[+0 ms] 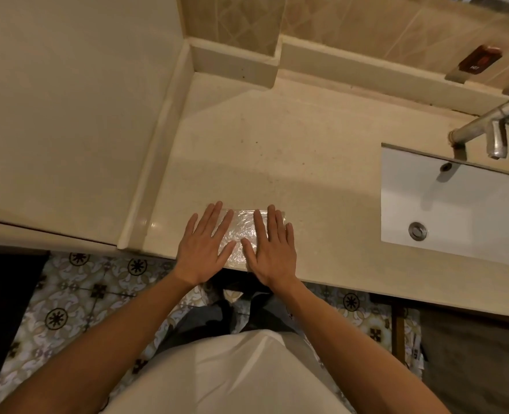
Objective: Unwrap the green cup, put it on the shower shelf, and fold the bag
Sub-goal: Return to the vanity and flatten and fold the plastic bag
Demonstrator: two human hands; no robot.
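A clear crinkled plastic bag (245,227) lies flat on the beige counter (277,150), close to its front edge. My left hand (203,243) rests palm down on the bag's left part with its fingers spread. On the bag's right part lies my right hand (272,245), also flat and spread. Both hands press on the bag and grip nothing. The green cup is not in view.
A white rectangular sink (456,210) with a chrome tap (492,127) sits to the right. A raised ledge (154,156) borders the counter on the left. Patterned floor tiles (67,294) lie below the counter edge.
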